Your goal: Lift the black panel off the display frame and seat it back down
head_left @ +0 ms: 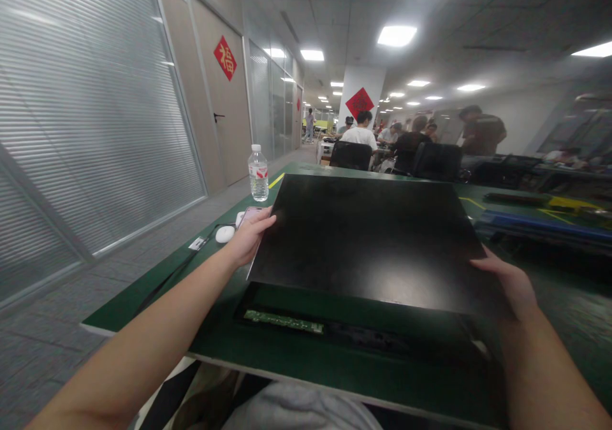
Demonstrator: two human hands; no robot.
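Observation:
A large, flat black display panel (368, 239) is tilted above the table, its dark face reflecting a ceiling light. My left hand (249, 237) grips its left edge, thumb on the face and the other fingers mostly hidden behind. At the right edge, my right hand (511, 283) is closed around the panel in the same way, slightly blurred. Below the panel's near edge, a narrow green circuit board (284, 322) shows beside a dark strip on the table. Whether that board is joined to the panel I cannot tell.
The green table (157, 296) carries a water bottle (259, 174), a white rounded object (224, 234), a phone (249, 215) and a black cable (176, 271) at left. Blue and yellow items blur at right. Several people sit or stand beyond, near black chairs (350, 156).

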